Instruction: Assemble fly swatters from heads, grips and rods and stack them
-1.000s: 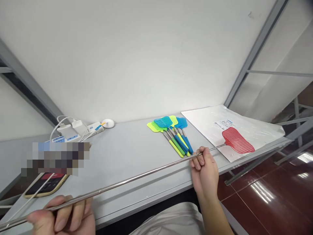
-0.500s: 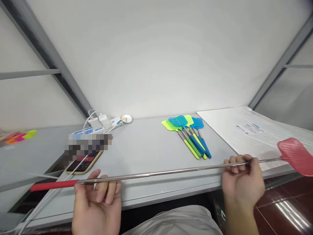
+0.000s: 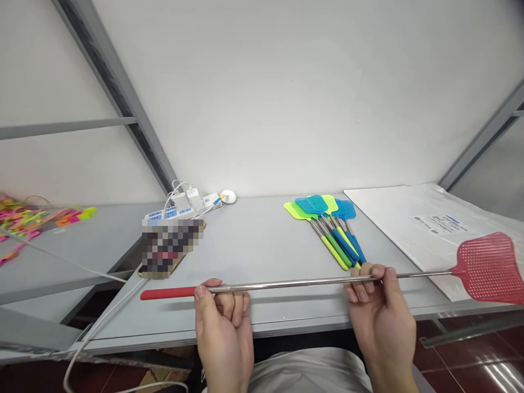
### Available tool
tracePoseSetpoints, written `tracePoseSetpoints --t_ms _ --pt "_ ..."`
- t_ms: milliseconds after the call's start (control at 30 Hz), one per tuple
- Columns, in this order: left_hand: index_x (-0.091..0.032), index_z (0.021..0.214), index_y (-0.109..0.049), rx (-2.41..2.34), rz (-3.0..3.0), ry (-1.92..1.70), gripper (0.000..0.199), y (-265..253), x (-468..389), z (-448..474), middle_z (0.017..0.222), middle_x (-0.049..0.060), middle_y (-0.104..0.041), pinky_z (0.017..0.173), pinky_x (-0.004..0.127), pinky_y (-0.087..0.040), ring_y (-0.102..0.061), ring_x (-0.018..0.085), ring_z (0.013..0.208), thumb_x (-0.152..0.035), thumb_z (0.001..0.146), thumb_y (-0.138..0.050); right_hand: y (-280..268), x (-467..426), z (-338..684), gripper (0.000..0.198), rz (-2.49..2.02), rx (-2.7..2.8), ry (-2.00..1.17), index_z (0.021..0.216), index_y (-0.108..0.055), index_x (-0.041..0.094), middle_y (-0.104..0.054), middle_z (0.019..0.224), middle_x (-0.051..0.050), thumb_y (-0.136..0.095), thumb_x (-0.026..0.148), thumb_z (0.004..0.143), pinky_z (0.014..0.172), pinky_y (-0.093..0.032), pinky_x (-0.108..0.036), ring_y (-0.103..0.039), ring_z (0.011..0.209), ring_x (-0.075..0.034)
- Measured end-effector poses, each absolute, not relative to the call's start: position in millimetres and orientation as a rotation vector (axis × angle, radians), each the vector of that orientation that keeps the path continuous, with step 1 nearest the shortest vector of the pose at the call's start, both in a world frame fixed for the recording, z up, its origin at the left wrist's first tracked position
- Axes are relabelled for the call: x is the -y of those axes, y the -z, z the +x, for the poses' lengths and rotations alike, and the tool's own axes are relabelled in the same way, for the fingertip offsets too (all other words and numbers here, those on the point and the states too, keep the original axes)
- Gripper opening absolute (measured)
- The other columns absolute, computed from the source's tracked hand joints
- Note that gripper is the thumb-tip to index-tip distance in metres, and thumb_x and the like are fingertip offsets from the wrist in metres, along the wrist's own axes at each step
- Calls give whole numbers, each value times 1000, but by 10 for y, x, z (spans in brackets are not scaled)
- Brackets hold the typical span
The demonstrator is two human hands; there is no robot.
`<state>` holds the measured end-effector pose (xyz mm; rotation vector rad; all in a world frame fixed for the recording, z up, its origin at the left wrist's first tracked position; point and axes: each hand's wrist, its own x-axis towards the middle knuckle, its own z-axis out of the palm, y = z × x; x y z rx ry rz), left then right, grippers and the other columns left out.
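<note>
A red fly swatter (image 3: 278, 284) with a long telescopic metal rod lies level across both my hands, above the table's front edge. My left hand (image 3: 225, 327) is closed on the rod where it meets the red handle, thumb on the near side. Near the other end, my right hand (image 3: 380, 322) pinches the thin rod a little short of the red perforated paddle, which points right. Beyond the rod, a fanned pile of short swatters (image 3: 331, 232) in yellow-green, green and blue rests on the table, handles toward me.
At the left are a power strip (image 3: 155, 218) with white chargers and a pixelated phone (image 3: 164, 256), with a white cable trailing down. A flat white package (image 3: 397, 218) covers the right side. Colourful items (image 3: 33, 224) lie on the neighbouring left surface. Grey frame posts (image 3: 123, 98) flank the wall.
My hands have come closer together along the rod, and the swatter's handle end has shifted right. The red paddle now faces me more fully. The view has turned slightly left.
</note>
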<state>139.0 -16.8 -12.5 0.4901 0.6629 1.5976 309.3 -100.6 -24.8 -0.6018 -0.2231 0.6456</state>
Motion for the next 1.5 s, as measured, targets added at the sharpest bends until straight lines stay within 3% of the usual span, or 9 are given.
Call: tracePoseSetpoints --t_ms 233,400,567,733,1067,1167,1267,1367,1500 --pt "-15 82 -64 -704 460 -1479 19 49 -3 1073 55 -8 -34 53 20 -44 -29 6 46 -33 88 -64 220 1042 3456 16 -678 118 -636 85 -64 18 -33 65 6 -61 33 91 47 -37 -19 -34 53 -8" --pt "-18 70 -57 -664 460 -1602 22 -87 -223 927 54 -7 -34 52 22 -45 -26 8 45 -32 87 -55 165 1061 3728 44 -632 19 -404 74 -63 18 -38 65 3 -40 48 95 54 -43 -26 -40 58 -11" --pt "-19 65 -51 -637 492 -1777 36 -282 -465 903 63 -4 -40 50 24 -43 -36 10 50 -40 93 -44 90 998 3950 56 -655 40 -314 101 -71 20 -54 90 -5 -25 52 98 70 -48 -35 -53 77 -17" --pt "-18 59 -38 -480 415 -1869 44 -429 -502 1127 69 -3 -43 58 23 -45 -45 10 59 -34 100 -37 -59 807 3705 44 -705 182 -228 108 -71 26 -57 126 -6 -33 45 96 87 -45 -36 -57 109 -19" --pt "-23 70 -48 -454 523 -1548 42 -120 220 2059 66 -2 -58 73 33 -48 -57 15 65 -51 100 -39 -211 448 2674 42 -657 425 -469 125 -60 31 -67 122 -5 -31 44 99 100 -40 -45 -57 120 -22" --pt "-23 69 -54 -373 624 -1461 46 -71 320 2055 77 1 -67 83 37 -49 -63 18 81 -52 101 -36 -176 418 2571 45 -617 475 -655 125 -61 29 -68 123 -6 -29 46 100 102 -38 -48 -58 118 -24" --pt "-24 70 -63 -368 782 -1493 44 -28 317 1995 106 4 -69 93 35 -47 -59 21 109 -49 100 -42 -157 421 2561 48 -611 520 -737 126 -60 26 -71 115 -8 -28 49 100 101 -39 -51 -62 110 -25" --pt "-26 86 -72 -439 1014 -1356 39 55 348 1939 143 3 -48 102 38 -43 -47 26 129 -53 97 -46 -130 474 2529 44 -708 585 -748 122 -62 25 -69 118 -8 -37 51 98 101 -41 -47 -60 115 -25" --pt "-31 123 -64 -652 1335 -1294 44 199 468 1900 156 5 -29 103 44 -41 -40 31 135 -59 93 -48 -62 550 2494 37 -885 725 -633 112 -67 25 -66 125 -8 -51 53 93 100 -44 -43 -58 117 -25"
